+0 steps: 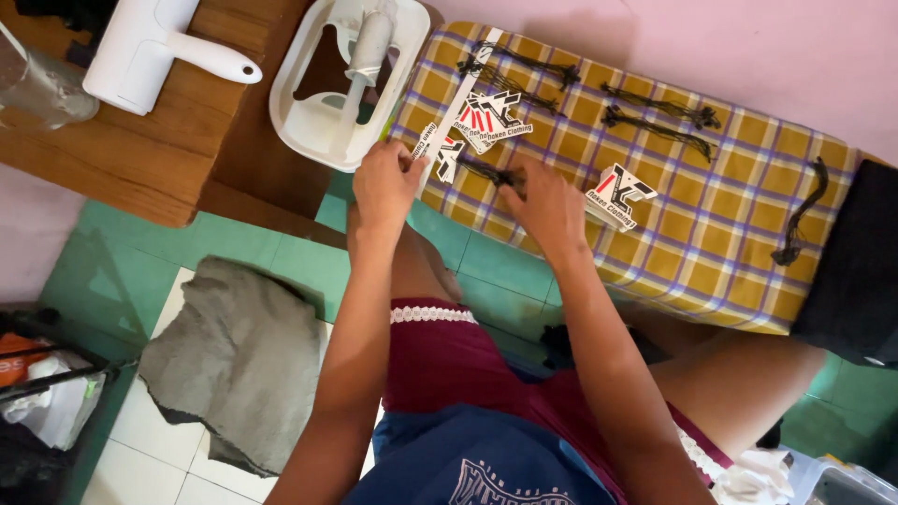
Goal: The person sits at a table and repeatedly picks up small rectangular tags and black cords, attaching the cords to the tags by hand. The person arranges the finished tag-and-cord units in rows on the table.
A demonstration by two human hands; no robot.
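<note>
My left hand pinches a white paper tag at the near edge of a yellow checked padded board. My right hand grips a black string tied to that tag. A small pile of white, black and red printed tags lies just beyond my hands. One more tag rests to the right of my right hand. Several black string bundles lie across the board's far side, and another black string sits near its right end.
A white plastic iron rest holds a grey handle at the board's left end. A white handheld appliance lies on a wooden table. A grey cloth is on the green and white tiled floor. Black fabric is at right.
</note>
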